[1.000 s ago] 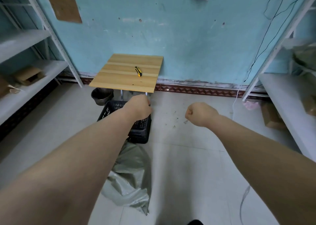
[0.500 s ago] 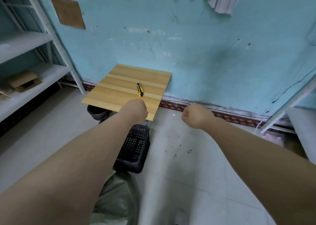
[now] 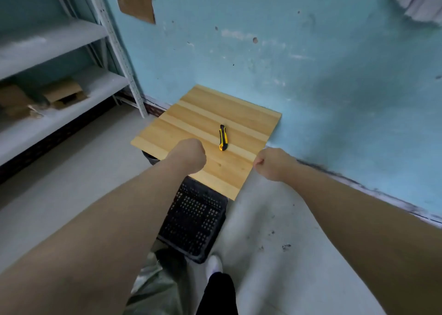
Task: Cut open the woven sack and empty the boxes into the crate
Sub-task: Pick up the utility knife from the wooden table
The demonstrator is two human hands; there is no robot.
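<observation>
1. My left hand (image 3: 189,156) and right hand (image 3: 272,164) are fists, fingers curled on nothing.
2. The knife (image 3: 223,138) lies on the table (image 3: 203,108), just beyond my knuckles.
3. The crate (image 3: 193,221) sits below my fists; the sack (image 3: 155,288), blurred, seems nearest me.

No legible text, labels or numbers anywhere.

Left hand (image 3: 191,155), right hand (image 3: 272,164) nearer knife (image 3: 223,138)

The left hand (image 3: 191,154) and right hand (image 3: 272,164) are curled into empty fists at the table's (image 3: 203,113) edge. The knife (image 3: 223,138) lies just beyond, between them. The crate (image 3: 193,228) sits below the left fist, with the sack (image 3: 155,288) nearer.
</observation>
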